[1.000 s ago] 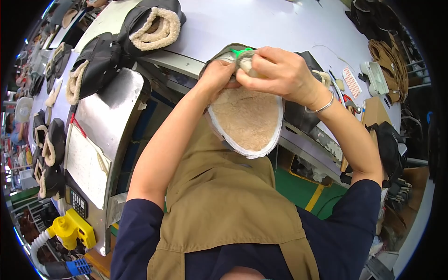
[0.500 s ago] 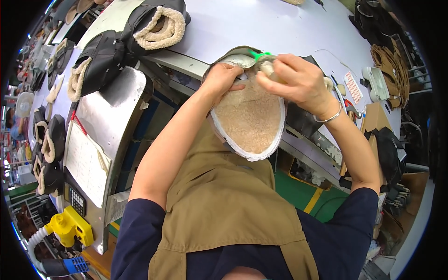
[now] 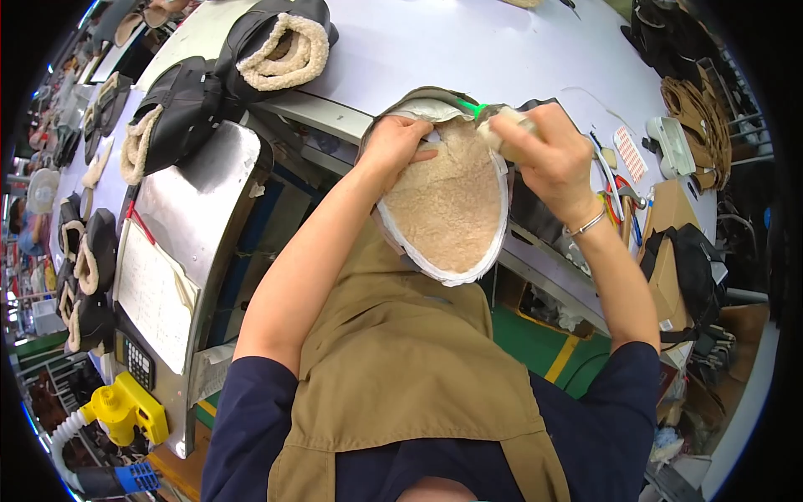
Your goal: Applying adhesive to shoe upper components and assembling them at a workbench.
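A shoe piece with beige fleece lining (image 3: 447, 213) and a white border rests against my apron at the table edge, its rounded end toward me. My left hand (image 3: 395, 149) pinches its left rim, the thumb and a finger lying over the fleece. Wrapped in my right hand (image 3: 554, 159) is a green-tipped tool (image 3: 473, 108) with a thick pale handle. Its tip points left at the far rim of the shoe piece; whether it touches the rim, I cannot tell. The dark outer side is mostly hidden beneath.
Black fleece-lined shoes (image 3: 272, 50) stand at the far left of the white table (image 3: 468, 42). An open notebook (image 3: 155, 293), a calculator (image 3: 138, 360) and a yellow blower (image 3: 125, 406) are on my left. Hand tools (image 3: 623, 197) and a cardboard box (image 3: 665, 276) lie to the right.
My right hand has moved a little right with the green-tipped tool, and its tip has slid right along the far rim. My left hand keeps its hold.
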`<state>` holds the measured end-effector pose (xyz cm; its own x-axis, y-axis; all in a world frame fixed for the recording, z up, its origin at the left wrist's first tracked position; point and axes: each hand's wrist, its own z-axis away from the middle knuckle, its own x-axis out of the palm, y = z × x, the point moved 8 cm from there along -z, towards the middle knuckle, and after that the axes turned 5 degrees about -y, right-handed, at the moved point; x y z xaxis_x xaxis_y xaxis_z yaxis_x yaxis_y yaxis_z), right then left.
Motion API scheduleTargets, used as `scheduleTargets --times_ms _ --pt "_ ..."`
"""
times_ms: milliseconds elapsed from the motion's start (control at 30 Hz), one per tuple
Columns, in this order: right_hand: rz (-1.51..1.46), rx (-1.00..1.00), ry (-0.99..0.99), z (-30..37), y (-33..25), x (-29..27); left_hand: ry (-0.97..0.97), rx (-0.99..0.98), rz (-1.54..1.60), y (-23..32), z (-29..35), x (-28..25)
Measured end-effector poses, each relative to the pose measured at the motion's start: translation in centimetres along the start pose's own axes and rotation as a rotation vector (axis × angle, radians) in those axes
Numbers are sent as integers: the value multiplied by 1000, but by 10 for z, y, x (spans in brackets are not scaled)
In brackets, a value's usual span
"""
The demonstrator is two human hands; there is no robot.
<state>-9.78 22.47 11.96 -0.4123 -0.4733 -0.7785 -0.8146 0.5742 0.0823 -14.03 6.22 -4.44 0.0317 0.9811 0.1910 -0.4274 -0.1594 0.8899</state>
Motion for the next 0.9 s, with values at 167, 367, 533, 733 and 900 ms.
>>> scheduleTargets --times_ms 167,367,533,733,900 --pt "-422 636 319 34 26 16 78 66 -98 -15 -5 -7" --pt "-653 891 313 42 14 47 111 264 9 -8 0 0" --pt "-432 752 323 27 12 30 84 58 -365 0 16 3" --pt "-368 703 292 30 14 34 52 534 -919 40 81 12" --pt "-432 717 223 19 4 35 361 666 -1022 96 98 -19"
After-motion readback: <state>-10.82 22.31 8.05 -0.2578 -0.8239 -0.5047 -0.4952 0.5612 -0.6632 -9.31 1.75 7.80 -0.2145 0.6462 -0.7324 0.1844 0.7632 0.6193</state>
